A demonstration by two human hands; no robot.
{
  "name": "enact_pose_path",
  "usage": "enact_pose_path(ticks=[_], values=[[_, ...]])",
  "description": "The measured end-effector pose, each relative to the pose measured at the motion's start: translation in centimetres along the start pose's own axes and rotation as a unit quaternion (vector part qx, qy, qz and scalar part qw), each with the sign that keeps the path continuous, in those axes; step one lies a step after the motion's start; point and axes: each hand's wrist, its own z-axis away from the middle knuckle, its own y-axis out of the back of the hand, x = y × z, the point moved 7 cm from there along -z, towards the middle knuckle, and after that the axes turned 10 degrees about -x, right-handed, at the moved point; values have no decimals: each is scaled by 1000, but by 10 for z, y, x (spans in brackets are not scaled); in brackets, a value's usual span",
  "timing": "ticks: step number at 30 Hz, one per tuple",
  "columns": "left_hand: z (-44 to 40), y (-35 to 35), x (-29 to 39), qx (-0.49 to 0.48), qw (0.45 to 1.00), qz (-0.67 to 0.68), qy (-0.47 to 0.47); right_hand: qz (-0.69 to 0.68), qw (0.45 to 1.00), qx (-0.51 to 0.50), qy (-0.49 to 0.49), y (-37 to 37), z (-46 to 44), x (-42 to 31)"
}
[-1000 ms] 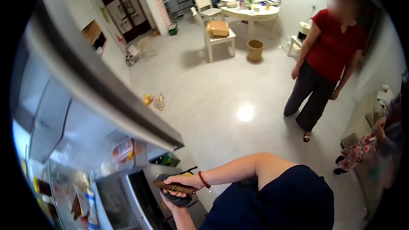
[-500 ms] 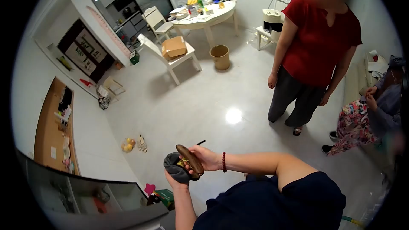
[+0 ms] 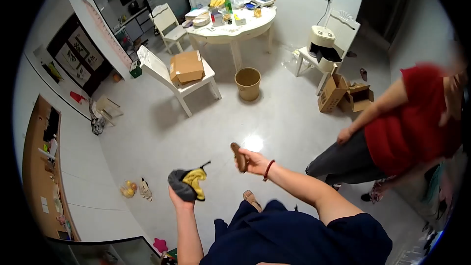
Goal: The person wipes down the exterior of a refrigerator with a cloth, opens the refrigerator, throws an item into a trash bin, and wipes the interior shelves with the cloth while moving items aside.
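My left hand (image 3: 182,203) is closed around a dark grey cloth pouch (image 3: 181,186). Its mouth gapes and shows a yellow lining, and a thin black strip sticks out at the upper right. Fingers wrap round a brown, smooth, elongated and slightly curved object (image 3: 237,153) in my right hand (image 3: 257,162); its exact kind I cannot make out. That hand is held up to the right of the pouch, apart from it, with a dark red bead bracelet (image 3: 268,170) on the wrist.
A person in a red top (image 3: 422,113) stands close on my right. Ahead are a waste bin (image 3: 248,86), a white chair (image 3: 212,79) bearing a cardboard box (image 3: 187,66), and a cluttered white table (image 3: 216,39). Open cartons (image 3: 333,93) lie beside another chair. Shoes (image 3: 145,189) rest on the left floor.
My right hand has drawn the brown object away from the pouch, up and right. The pouch has shifted left, its yellow lining now plainly showing. The view has turned, and the red-topped person appears further right.
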Motion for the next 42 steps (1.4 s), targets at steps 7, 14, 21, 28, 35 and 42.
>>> enact_pose_path(ticks=[7,14,21,28,35,42], values=[[-152,-90,-29,-36,996,-5,82,-1,993,98,72,69,-106,-167],[-252,-63,-52,59,992,-111,20,70,963,220,137,189,-281,-373],[-327,-96,-70,196,965,-173,13,200,909,347,118,257,-430,-538],[-333,-79,-61,251,959,-129,-10,203,856,449,152,287,-472,-598],[-287,-82,-34,226,953,-174,-97,228,913,259,220,202,-467,-583],[-80,-59,-36,183,922,193,-280,464,841,-239,-142,-54,-426,-173]])
